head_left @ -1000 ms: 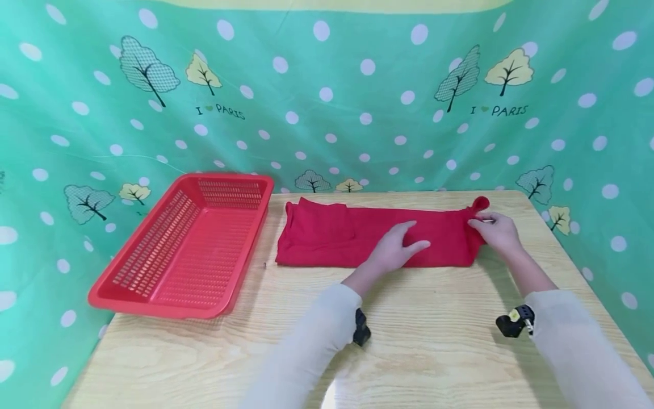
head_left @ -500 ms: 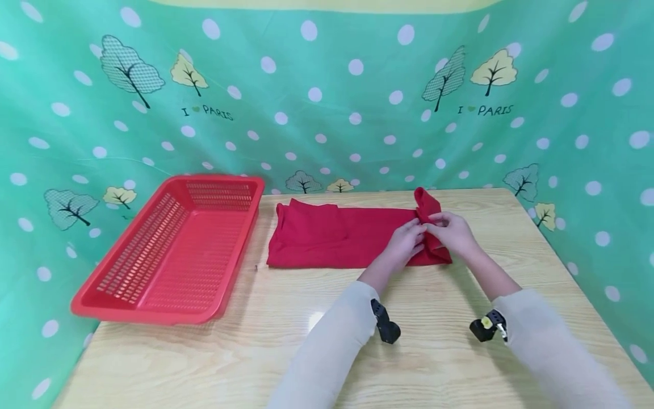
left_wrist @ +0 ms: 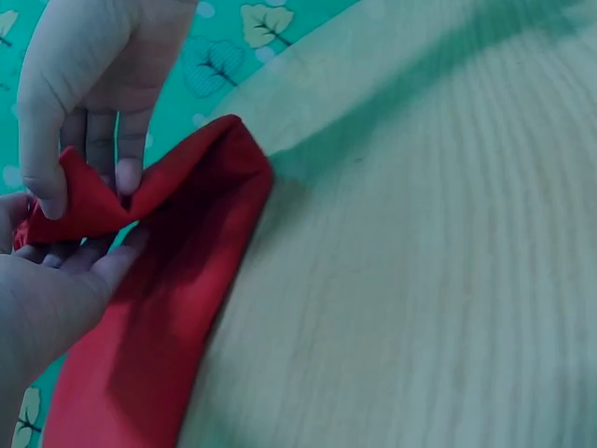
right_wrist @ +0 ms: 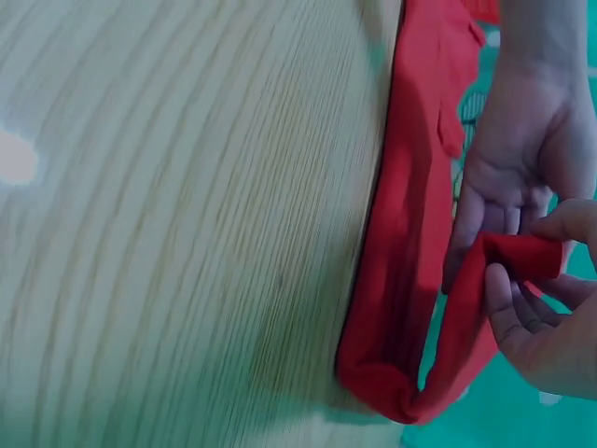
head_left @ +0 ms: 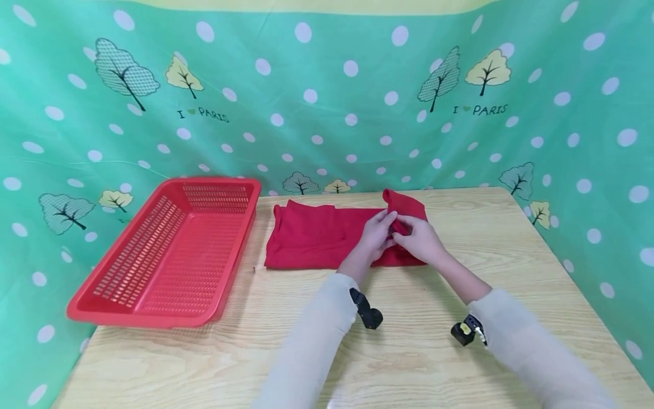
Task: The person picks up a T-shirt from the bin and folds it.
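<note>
A red garment (head_left: 322,233) lies in a long folded strip across the back of the table. Its right end stands raised and bends back over the strip. My right hand (head_left: 421,238) pinches this raised edge between thumb and fingers, as the right wrist view also shows. Facing it, my left hand (head_left: 375,233) has its fingers extended against the inner side of the fold, touching the cloth. In the left wrist view the raised cloth (left_wrist: 177,177) runs between both hands; some fingertips are hidden behind it.
To the left stands a red plastic basket (head_left: 240,255) with slotted sides, its right rim close to the garment's left end. The wooden table (head_left: 409,363) ends at a green dotted curtain (head_left: 352,142) behind and at the sides.
The garment's right end has been lifted and carried leftward over the strip. My right hand has moved left with it; my left hand went right to meet it, then back left.
</note>
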Demonstrator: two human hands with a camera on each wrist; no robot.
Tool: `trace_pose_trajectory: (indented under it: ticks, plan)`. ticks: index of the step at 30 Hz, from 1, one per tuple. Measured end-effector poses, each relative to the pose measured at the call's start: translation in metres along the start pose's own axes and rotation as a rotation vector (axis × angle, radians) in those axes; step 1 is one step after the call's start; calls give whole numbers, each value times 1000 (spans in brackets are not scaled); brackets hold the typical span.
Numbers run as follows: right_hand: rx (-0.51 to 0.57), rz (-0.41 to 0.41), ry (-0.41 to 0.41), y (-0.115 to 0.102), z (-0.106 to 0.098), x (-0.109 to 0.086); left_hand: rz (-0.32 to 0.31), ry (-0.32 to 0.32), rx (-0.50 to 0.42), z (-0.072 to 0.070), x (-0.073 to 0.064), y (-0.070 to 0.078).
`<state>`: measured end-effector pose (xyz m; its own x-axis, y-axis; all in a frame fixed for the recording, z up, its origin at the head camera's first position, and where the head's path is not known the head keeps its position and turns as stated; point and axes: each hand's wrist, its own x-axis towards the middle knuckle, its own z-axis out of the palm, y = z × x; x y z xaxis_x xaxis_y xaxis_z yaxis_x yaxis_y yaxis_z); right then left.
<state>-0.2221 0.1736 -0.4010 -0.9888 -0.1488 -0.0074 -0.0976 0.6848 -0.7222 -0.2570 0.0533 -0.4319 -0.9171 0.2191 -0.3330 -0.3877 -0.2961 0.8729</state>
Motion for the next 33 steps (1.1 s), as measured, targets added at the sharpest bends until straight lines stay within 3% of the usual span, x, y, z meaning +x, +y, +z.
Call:
trace_pose_trajectory:
  ticks: [7, 12, 16, 24, 33]
  plan:
    - [2, -157, 9, -5, 9, -3, 4, 63, -13, -17, 2, 12]
    - [-211, -262, 54, 9, 5, -6, 0, 41, -48, -32, 4, 17]
    - [-364, -248, -9, 25, 2, -8, -4, 51, -46, -47, 1, 23]
    - [-412, -228, -190, 41, 2, -10, -10, 90, -17, -73, -14, 34]
    - [-492, -296, -238, 53, 5, -16, -87, 128, 147, -94, -25, 23]
